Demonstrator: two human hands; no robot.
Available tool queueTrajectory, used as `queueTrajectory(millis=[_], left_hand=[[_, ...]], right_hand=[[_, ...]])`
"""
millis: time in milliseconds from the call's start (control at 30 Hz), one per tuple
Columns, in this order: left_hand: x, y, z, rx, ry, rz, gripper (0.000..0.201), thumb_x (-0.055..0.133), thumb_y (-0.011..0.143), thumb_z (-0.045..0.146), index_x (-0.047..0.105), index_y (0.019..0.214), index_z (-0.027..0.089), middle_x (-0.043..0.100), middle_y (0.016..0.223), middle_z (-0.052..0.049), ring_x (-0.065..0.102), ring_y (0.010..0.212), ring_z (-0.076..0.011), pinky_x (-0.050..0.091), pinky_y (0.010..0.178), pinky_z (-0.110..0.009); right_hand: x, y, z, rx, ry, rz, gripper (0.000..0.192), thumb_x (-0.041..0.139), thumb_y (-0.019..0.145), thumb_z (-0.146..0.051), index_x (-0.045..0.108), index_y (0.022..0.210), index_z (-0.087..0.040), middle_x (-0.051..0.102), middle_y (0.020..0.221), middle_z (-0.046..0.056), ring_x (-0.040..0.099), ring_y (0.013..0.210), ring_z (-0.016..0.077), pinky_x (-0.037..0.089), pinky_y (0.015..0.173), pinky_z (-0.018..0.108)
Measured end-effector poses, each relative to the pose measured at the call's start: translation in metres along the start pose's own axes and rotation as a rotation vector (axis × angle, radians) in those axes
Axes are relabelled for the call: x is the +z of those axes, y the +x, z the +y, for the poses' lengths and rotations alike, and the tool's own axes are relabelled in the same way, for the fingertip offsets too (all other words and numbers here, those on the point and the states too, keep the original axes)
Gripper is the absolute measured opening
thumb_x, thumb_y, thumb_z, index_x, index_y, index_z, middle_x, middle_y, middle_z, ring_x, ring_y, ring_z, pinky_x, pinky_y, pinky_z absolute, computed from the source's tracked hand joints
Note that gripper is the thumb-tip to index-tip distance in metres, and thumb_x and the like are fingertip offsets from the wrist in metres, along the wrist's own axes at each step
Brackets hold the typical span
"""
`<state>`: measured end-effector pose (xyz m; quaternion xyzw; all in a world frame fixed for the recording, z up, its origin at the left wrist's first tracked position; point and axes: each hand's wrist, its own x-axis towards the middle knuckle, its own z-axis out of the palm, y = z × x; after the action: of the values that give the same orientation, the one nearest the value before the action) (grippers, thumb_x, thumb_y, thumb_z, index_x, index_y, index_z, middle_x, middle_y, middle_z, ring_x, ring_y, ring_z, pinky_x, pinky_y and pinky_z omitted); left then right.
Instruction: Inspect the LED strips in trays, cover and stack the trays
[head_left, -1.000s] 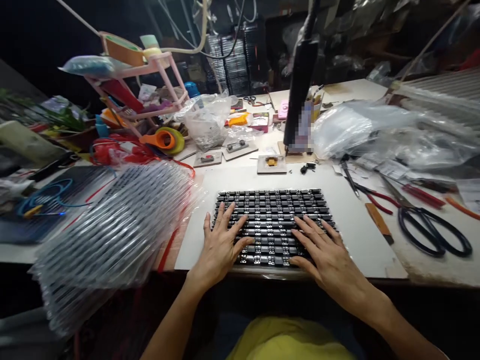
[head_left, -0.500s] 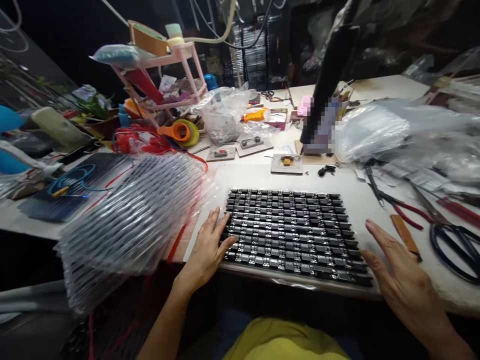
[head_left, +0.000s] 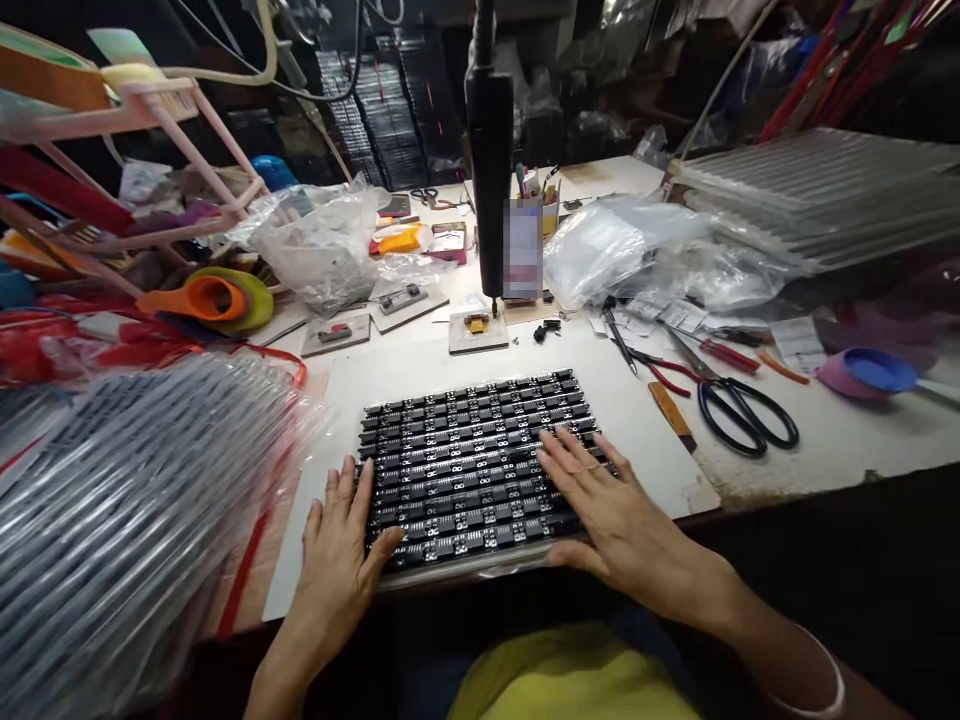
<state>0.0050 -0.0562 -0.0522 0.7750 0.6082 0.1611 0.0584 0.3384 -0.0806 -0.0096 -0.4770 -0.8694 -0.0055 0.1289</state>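
The left hand [head_left: 337, 545] lies palm down, fingers extended away from the body at the left edge of the black strip panel [head_left: 465, 460]; its thumb reaches over the near left corner. The right hand [head_left: 611, 510] angles inward, fingers laid across the panel's right part, thumb set apart at the near edge. Both are spread open, with no grip closed on anything.

The panel sits on a white board [head_left: 652, 450] at the front edge of the desk [head_left: 825, 440]. Board surface shows beyond the panel and to its right, as far as the scissors [head_left: 742, 412]; on the left, a plastic-wrapped bundle [head_left: 142, 500] stands near. The panel's long axis and its rows run left to right, right end slightly farther away.
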Motion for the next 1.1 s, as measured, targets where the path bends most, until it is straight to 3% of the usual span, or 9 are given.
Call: queueTrajectory(millis=[133, 300, 433, 500, 667, 733, 933, 1100], left_hand=[[-0.002, -0.001, 0.000, -0.015, -0.059, -0.008, 0.064, 0.033, 0.093, 0.049, 0.011, 0.149, 0.028, 0.012, 0.157, -0.011, 0.009, 0.144, -0.0293, 0.015, 0.112, -0.059], [-0.002, -0.002, -0.003, 0.005, -0.099, 0.009, 0.066, 0.036, 0.093, 0.047, 0.008, 0.150, 0.029, 0.013, 0.157, -0.010, 0.012, 0.144, -0.0280, 0.014, 0.113, -0.057], [-0.001, -0.002, -0.005, 0.020, -0.098, 0.013, 0.063, 0.036, 0.093, 0.047, 0.011, 0.149, 0.031, 0.015, 0.157, -0.008, 0.013, 0.144, -0.0284, 0.015, 0.113, -0.059], [-0.002, -0.003, -0.006, 0.019, -0.114, 0.016, 0.063, 0.036, 0.093, 0.047, 0.010, 0.149, 0.032, 0.015, 0.157, -0.007, 0.014, 0.143, -0.0286, 0.015, 0.113, -0.059], [-0.005, -0.005, -0.007, -0.035, -0.198, 0.042, 0.066, 0.037, 0.092, 0.046, 0.008, 0.149, 0.033, 0.014, 0.158, -0.004, 0.015, 0.143, -0.0272, 0.016, 0.114, -0.055], [-0.006, -0.008, -0.009, -0.048, -0.208, 0.036, 0.065, 0.038, 0.092, 0.046, 0.009, 0.149, 0.034, 0.015, 0.158, -0.002, 0.014, 0.144, -0.0269, 0.015, 0.115, -0.054], [-0.006, -0.020, -0.012, -0.039, -0.126, -0.013, 0.068, 0.038, 0.091, 0.048, 0.008, 0.149, 0.031, 0.008, 0.159, -0.002, 0.009, 0.144, -0.0282, 0.013, 0.115, -0.055], [-0.001, -0.028, -0.009, -0.006, -0.046, 0.024, 0.068, 0.036, 0.091, 0.047, 0.008, 0.150, 0.028, 0.012, 0.158, -0.007, 0.010, 0.144, -0.0308, 0.017, 0.112, -0.058]], right_hand=[[0.007, 0.023, -0.012, -0.036, 0.006, 0.029, 0.072, 0.044, 0.087, -0.061, 0.042, 0.139, -0.009, 0.026, 0.152, 0.012, 0.017, 0.142, 0.0284, 0.024, 0.113, 0.054], [0.010, 0.031, -0.007, 0.050, -0.003, 0.039, 0.066, 0.040, 0.091, -0.056, 0.044, 0.138, -0.010, 0.028, 0.151, 0.012, 0.020, 0.142, 0.0275, 0.023, 0.113, 0.053], [0.001, 0.028, 0.005, 0.098, 0.063, -0.007, 0.062, 0.038, 0.092, -0.058, 0.048, 0.135, -0.015, 0.042, 0.144, 0.009, 0.025, 0.140, 0.0270, 0.024, 0.112, 0.053], [-0.004, 0.022, 0.016, 0.126, 0.098, -0.001, 0.060, 0.036, 0.094, -0.055, 0.042, 0.140, -0.018, 0.043, 0.144, 0.008, 0.026, 0.140, 0.0254, 0.024, 0.112, 0.053], [0.001, -0.007, 0.049, 0.340, 0.107, 0.172, 0.055, 0.031, 0.098, -0.047, 0.034, 0.144, -0.017, 0.041, 0.145, 0.013, 0.029, 0.139, 0.0242, 0.025, 0.110, 0.053], [0.006, -0.021, 0.054, 0.369, 0.119, 0.149, 0.057, 0.031, 0.097, -0.048, 0.030, 0.145, -0.017, 0.037, 0.147, 0.013, 0.029, 0.139, 0.0236, 0.026, 0.110, 0.051], [0.010, -0.037, 0.038, 0.252, 0.103, -0.057, 0.077, 0.034, 0.093, -0.058, 0.003, 0.151, -0.018, 0.019, 0.154, 0.012, 0.012, 0.143, 0.0240, 0.023, 0.111, 0.051], [0.011, -0.039, 0.029, 0.198, -0.031, -0.036, 0.079, 0.037, 0.091, -0.059, 0.007, 0.151, -0.016, 0.022, 0.153, 0.012, 0.013, 0.143, 0.0270, 0.024, 0.109, 0.054]])
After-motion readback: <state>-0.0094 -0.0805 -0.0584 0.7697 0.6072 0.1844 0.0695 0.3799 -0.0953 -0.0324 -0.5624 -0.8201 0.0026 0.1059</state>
